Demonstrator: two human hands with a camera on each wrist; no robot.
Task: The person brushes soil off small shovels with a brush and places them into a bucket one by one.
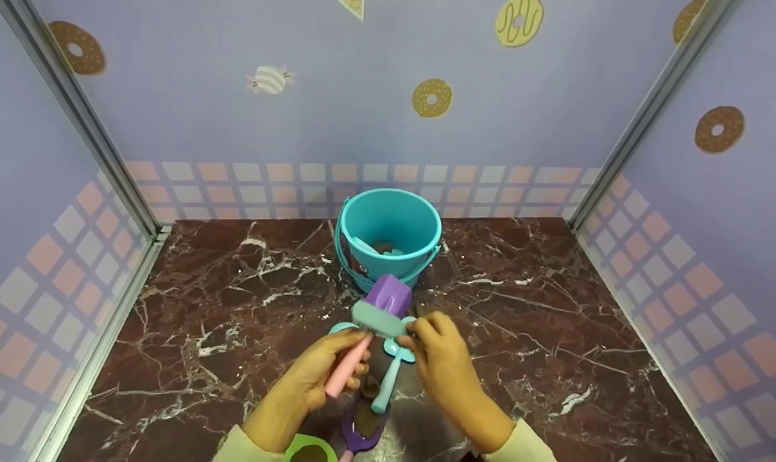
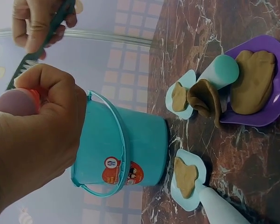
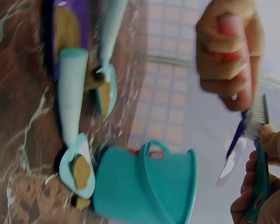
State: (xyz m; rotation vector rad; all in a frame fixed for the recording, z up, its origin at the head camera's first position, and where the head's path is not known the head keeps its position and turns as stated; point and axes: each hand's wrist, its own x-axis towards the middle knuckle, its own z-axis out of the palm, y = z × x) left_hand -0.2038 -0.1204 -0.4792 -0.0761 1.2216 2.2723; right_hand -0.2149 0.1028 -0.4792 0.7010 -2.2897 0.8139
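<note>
My left hand [image 1: 320, 372] grips the pink handle [image 1: 349, 369] of a toy shovel, whose purple blade [image 1: 394, 296] points away toward the bucket. In my right hand [image 1: 442, 359] is a teal comb-like tool [image 1: 378, 319] with a row of pale teeth or bristles, pinched between thumb and fingers. Its toothed end lies against or just over the shovel where blade meets handle; exact contact is hidden. Seen from the right wrist, the tool's teal handle [image 3: 259, 186] runs through my fingers. Both hands are raised above the table, in front of the turquoise bucket [image 2: 116, 144].
The bucket holds some pale pieces. Below my hands lie light blue small spades [image 2: 179, 189] carrying brown clay-like lumps [image 2: 185, 176], a purple scoop [image 2: 270, 42] with more of it, and a green item [image 1: 317, 443]. Patterned walls [image 1: 362, 128] enclose the marble table [image 1: 522, 308].
</note>
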